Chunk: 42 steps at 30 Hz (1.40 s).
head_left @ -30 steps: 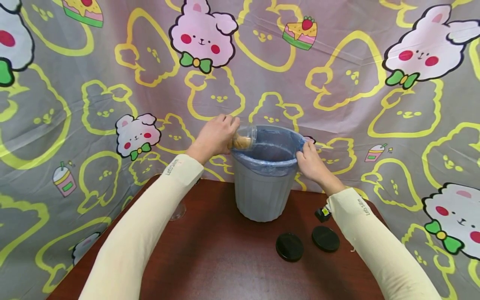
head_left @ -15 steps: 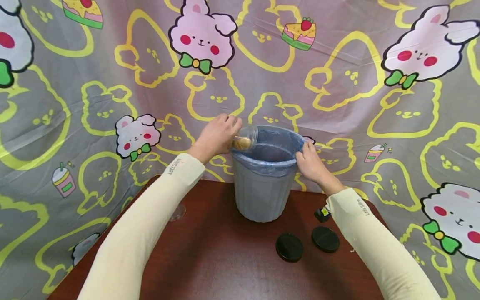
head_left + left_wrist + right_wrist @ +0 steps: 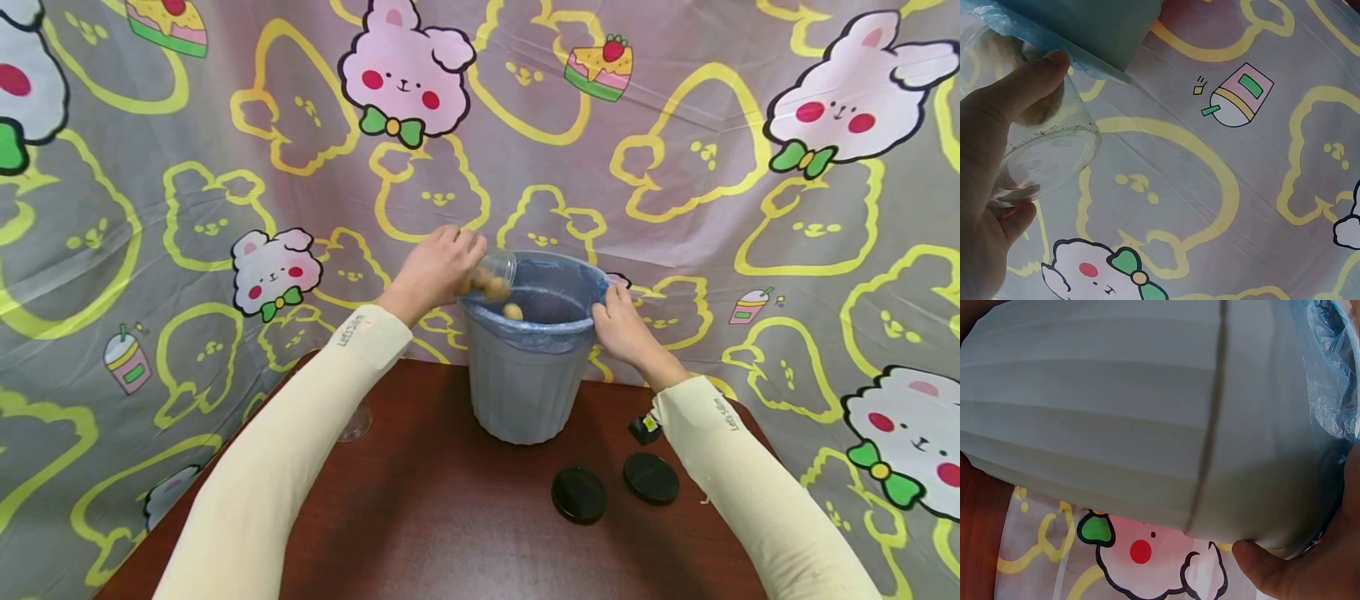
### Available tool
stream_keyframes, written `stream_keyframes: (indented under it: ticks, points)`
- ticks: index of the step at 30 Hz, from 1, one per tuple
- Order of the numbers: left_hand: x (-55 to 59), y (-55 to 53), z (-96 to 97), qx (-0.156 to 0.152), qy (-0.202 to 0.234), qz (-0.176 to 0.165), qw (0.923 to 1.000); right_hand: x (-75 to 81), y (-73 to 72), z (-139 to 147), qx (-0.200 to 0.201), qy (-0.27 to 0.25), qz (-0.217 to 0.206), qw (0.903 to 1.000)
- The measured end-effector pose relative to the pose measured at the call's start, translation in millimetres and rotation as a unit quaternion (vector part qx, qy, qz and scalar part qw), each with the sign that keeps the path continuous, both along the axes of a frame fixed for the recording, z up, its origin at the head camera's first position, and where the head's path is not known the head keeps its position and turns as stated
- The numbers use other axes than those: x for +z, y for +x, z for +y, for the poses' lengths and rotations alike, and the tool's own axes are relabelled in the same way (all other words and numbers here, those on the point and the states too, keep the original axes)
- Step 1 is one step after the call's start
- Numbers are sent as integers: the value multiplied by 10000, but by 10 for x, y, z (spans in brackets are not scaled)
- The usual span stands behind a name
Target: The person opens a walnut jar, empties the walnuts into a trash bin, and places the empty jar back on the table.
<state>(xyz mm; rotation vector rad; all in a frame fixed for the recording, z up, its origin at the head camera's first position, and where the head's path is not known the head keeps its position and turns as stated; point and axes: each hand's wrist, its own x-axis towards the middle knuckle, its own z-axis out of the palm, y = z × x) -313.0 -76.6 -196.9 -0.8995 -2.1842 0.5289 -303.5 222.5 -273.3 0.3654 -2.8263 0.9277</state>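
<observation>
In the head view, my left hand [image 3: 442, 271] grips a clear plastic jar [image 3: 1054, 147], tipped with its mouth over the left rim of a grey trash can [image 3: 525, 392]. Round, tan-brown pieces, perhaps cookies or nuts, lie near the jar's mouth, and one piece [image 3: 513, 312] is just outside it, above the can's opening. A blue plastic bag [image 3: 555, 287] lines the can and folds over its rim. On the right side, my right hand [image 3: 621, 325] holds the rim and liner; its thumb shows against the can's outer wall in the right wrist view.
Two black round lids [image 3: 579, 494] lie on the dark red-brown table [image 3: 435, 517], right of the can. A small black item [image 3: 645, 428] sits near the right forearm. Partly behind the left sleeve is a clear container [image 3: 357, 423]. A patterned curtain [image 3: 525, 150] hangs behind.
Pieces in the jar have slid toward its mouth, and one has come out above the bin. The left hand has shifted slightly right; the right hand has stayed in place.
</observation>
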Motion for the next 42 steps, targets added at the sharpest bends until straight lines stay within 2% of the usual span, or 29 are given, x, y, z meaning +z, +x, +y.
stream_keyframes:
  ticks: [10,22,31,42]
  points:
    - [34,22,15,221,-195,-96,9995,-13,-11,0,5,-17,-26,10000]
    - [57,17,28,215,-214,-91,9995,-7,-3,4,-11,25,76,10000]
    - [68,9,43,209,-316,58,9993,-10,-10,-2,18,-1,65,10000]
    - [80,15,50,269,-332,34,9991,6,2,-12,17,31,102,9999]
